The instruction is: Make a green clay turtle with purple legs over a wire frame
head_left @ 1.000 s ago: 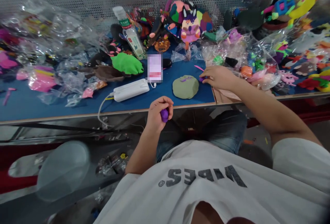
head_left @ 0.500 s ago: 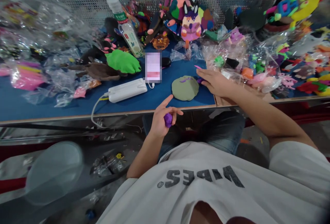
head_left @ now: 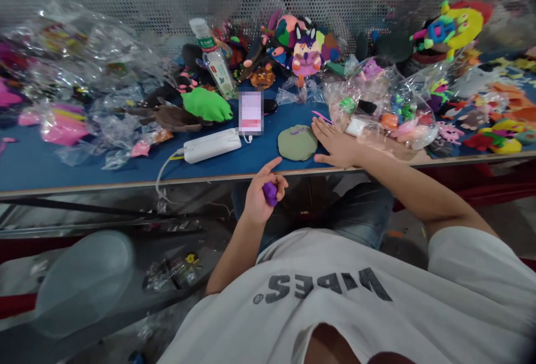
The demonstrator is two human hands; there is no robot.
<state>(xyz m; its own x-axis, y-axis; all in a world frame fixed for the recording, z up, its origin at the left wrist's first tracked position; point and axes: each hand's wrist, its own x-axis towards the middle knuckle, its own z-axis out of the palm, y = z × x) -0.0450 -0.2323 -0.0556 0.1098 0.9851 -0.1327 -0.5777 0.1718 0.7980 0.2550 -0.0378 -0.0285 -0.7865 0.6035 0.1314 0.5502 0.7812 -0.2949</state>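
My left hand is at the table's front edge, with a lump of purple clay held in its curled fingers. Its index finger points out towards a flat, round grey-green clay disc, which has a thin purple piece near its top. To the right of the disc, my right hand lies palm down and flat on the blue table, fingers stretched; what is under the palm is hidden. A slim pink-purple strip lies by its fingertips.
A phone with a blurred screen stands behind a white power bank with a cable. Further back are a clear bottle, a bright green clay piece and a fox-like clay figure. Bagged clay figures crowd the right side.
My right hand has come down flatter and nearer the front edge, covering the small purple piece that showed at its fingers. My left hand keeps the purple clay. The view has shifted slightly.
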